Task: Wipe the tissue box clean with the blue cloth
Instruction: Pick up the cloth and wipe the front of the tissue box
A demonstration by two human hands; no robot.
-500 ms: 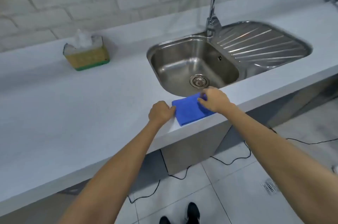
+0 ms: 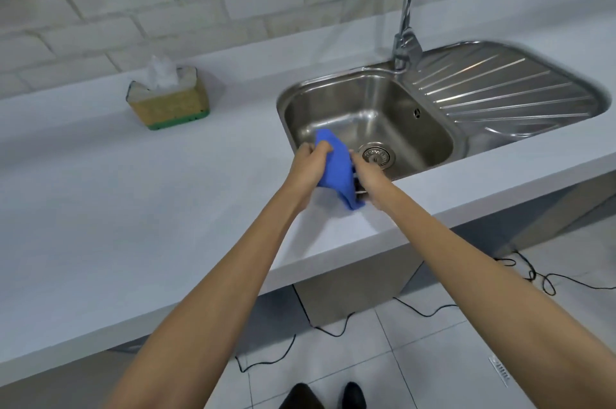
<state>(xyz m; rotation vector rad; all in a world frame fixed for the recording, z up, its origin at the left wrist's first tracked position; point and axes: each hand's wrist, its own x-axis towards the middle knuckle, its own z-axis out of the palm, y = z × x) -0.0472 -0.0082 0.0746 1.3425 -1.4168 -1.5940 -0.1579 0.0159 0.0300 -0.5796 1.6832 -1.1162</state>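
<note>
No readable writing or brand anywhere; front of the tissue box [image 2: 168, 101] too blurred to make out more than a yellowish speckled pattern

Tissue box: squat, pale top, yellow-green patterned sides, green band round the base, a white tissue [image 2: 162, 72] poking up from the top slot; standing upright on the grey-white counter [image 2: 100, 208], towards the tiled wall [image 2: 166, 8], well left of the sink [image 2: 370, 121] and well apart from both hands

Blue cloth [image 2: 336, 171]: plain bright blue, lifted clear of the counter near the sink's front-left corner, held between both hands, upper corner sticking up above the left fist, lower end hanging to a point just above the counter edge

Left hand [image 2: 308, 165]: curled into a fist, gripping the upper left edge of the cloth

Right hand [image 2: 365, 171]: fingers closed on the cloth's right edge, partly hidden behind the fabric, exact grip hard to tell

Stainless sink with round drain [image 2: 376, 155], ribbed draining board [image 2: 506, 88] to the right, tall chrome tap [image 2: 407, 25] behind the basin

Below the counter: pale floor tiles, black cable [image 2: 333, 332] trailing across them, dark shoes [image 2: 323, 397] at the bottom edge
</note>
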